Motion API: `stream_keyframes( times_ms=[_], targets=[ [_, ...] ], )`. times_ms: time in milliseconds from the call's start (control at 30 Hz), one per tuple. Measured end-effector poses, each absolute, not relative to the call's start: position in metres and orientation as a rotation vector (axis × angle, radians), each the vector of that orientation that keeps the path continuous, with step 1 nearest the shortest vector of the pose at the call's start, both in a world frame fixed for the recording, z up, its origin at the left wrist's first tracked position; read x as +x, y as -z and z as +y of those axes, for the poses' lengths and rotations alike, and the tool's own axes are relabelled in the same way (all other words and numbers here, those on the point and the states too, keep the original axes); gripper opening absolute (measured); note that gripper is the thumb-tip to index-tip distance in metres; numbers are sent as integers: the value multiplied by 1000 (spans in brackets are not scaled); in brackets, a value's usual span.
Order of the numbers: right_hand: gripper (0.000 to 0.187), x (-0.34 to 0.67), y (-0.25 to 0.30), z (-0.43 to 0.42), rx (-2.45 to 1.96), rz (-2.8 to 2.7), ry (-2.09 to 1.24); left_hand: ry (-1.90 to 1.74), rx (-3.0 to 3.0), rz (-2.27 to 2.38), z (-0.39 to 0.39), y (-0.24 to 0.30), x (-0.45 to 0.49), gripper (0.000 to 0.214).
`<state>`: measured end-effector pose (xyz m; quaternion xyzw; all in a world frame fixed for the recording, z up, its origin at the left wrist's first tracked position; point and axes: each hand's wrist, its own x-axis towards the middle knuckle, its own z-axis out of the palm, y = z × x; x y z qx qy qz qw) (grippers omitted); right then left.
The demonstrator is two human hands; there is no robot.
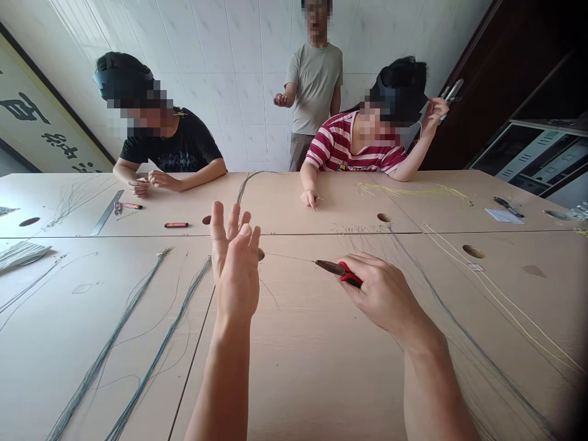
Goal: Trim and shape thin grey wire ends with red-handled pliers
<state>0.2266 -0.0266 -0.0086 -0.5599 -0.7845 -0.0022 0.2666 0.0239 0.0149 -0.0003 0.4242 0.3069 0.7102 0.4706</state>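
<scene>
My left hand (237, 269) is raised above the table, its thumb and forefinger closed together and the other fingers pointing up. A thin cord (289, 256) stretches from it to the right, and a loose end curves down below the hand. My right hand (383, 294) is wrapped round a pair of red-handled pliers (331, 267). The dark jaws point left and appear closed at the cord's far end; what sits in the tip is too small to make out. The pinch point of my left hand is partly hidden behind its fingers.
Bundles of grey-green cords (108, 346) lie on the left of the table (321, 367); more cords (436, 297) and yellow cords (500, 291) lie right. A red marker (177, 225) and a steel ruler (108, 212) are farther back. Two people sit opposite; another stands behind.
</scene>
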Motion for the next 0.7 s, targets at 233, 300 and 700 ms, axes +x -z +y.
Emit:
stream_keyframes(
  times_ms=[233, 300, 700],
  targets=[
    [12, 228, 10, -25, -1521, -2118, 31, -1003, 1599, 992, 10, -4, 16, 37],
    [11, 228, 10, -25, -1522, -2119, 32, -795, 1690, 925, 9, -7, 14, 40],
    [15, 231, 8, -28, -1478, -2117, 119, -599, 1636, 949, 21, 8, 4, 29]
  ],
)
